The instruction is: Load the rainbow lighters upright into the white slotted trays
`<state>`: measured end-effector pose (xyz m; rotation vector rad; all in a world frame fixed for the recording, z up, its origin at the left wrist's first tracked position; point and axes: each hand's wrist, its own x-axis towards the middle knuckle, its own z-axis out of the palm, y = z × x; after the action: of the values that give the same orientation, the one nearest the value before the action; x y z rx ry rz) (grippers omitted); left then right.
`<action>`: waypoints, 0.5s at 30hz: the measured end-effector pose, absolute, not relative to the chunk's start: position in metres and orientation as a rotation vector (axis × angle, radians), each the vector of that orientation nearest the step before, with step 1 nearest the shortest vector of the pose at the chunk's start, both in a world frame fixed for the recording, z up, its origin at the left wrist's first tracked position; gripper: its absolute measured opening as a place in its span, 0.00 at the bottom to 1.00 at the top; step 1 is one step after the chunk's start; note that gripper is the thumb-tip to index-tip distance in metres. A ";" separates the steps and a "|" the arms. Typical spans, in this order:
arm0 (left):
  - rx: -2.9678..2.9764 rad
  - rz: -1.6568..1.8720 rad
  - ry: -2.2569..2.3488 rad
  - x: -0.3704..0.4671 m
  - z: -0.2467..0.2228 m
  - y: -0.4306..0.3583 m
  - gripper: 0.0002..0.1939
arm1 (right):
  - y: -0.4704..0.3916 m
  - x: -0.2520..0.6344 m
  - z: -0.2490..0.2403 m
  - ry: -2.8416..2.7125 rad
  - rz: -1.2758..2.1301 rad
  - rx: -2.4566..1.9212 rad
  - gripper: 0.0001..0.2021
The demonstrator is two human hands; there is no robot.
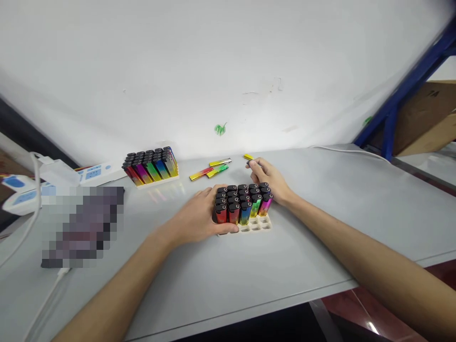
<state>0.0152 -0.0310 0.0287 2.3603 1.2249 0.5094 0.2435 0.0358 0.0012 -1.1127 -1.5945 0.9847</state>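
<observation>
A white tray (264, 224) with rows of holes stands on the table in front of me. Upright lighters (245, 213) with black tops and shiny coloured bodies fill most of it, while several holes at its near edge hold none. My left hand (201, 216) is wrapped round the tray's left side, thumb along the front. Just behind the tray, my right hand (267, 176) pinches a yellow lighter (248, 156) whose black top shows by the thumb. Loose red-yellow (201, 174), green-yellow and yellow lighters lie on the table behind my left hand.
Another white tray (156, 182) full of upright lighters stands at the back left. Left of it are power strips (94, 175) and a blurred-out flat device (83, 228) with a white cable. A wall closes off the back. Blue metal framing (390, 126) and cardboard boxes are at right.
</observation>
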 end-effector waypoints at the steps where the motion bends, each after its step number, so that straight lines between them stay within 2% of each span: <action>1: 2.359 0.511 1.223 0.015 0.028 -0.031 0.36 | 0.035 0.244 0.002 -1.579 1.000 -1.093 0.21; 8: 2.364 0.495 1.223 0.015 0.029 -0.031 0.36 | 0.037 0.245 0.004 -1.434 1.160 -1.092 0.27; 15: 2.353 0.500 1.227 0.015 0.029 -0.032 0.34 | 0.036 0.242 0.003 -1.384 1.218 -1.066 0.19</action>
<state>0.0152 -0.0316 0.0287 2.3530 1.2266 0.5005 0.2424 0.0357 0.0029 -1.0664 -1.3835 1.2179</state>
